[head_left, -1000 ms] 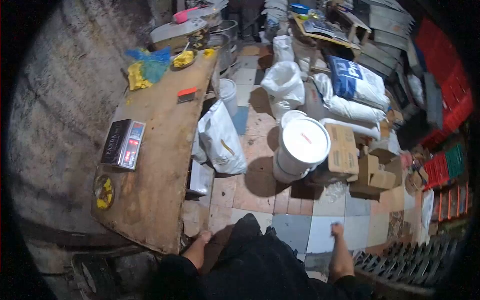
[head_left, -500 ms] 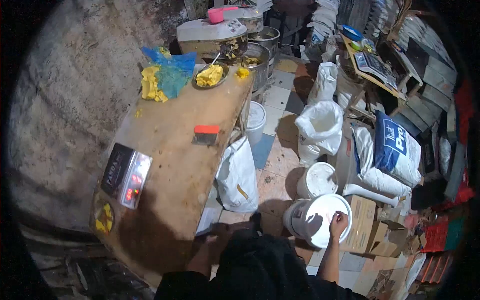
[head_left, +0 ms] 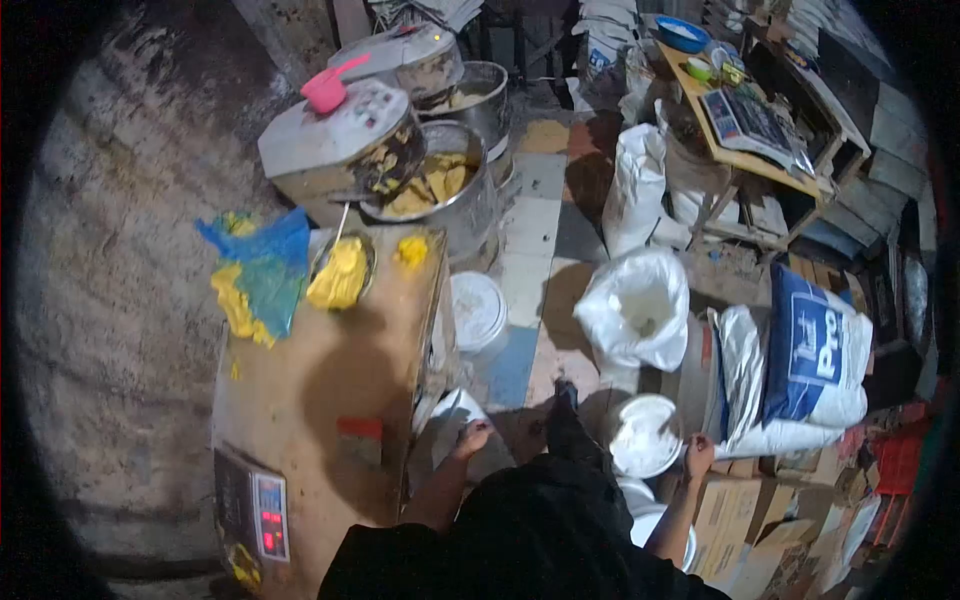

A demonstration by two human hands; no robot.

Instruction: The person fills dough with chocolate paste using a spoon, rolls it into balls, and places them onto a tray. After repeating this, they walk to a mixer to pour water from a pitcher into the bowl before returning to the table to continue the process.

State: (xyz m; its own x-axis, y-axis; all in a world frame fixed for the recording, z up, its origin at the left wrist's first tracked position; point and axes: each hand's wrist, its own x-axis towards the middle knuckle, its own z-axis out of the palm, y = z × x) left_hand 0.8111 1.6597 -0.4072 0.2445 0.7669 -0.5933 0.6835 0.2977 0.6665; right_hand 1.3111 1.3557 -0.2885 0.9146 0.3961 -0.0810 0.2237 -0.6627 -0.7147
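Observation:
My left hand [head_left: 473, 437] hangs beside the table's edge, above a white sack [head_left: 446, 428]. Its fingers look loosely bent and apart, and nothing shows in them. My right hand [head_left: 699, 455] is at my right side, next to a white-topped bucket [head_left: 645, 436]; its fingers are curled in, with no object visible. A second white bucket lid [head_left: 662, 533] lies below that forearm, partly covered by my dark clothing. On the wooden table [head_left: 375, 385] to my left are a bowl of yellow paste [head_left: 338, 273], a red-topped scraper [head_left: 360, 428] in shadow and a lit digital scale [head_left: 268, 515].
Ahead stand metal mixer bowls [head_left: 440, 190] with yellow dough and a pink scoop [head_left: 323, 92] on a mixer's cover. A tiled walkway [head_left: 528, 240] runs between the table and an opened white sack [head_left: 640, 305]. Filled bags [head_left: 815, 345] and cardboard boxes [head_left: 725, 520] line the right.
My right hand has come off the large bucket's lid. My view has moved forward towards the mixers, and my left hand now shows beside the table.

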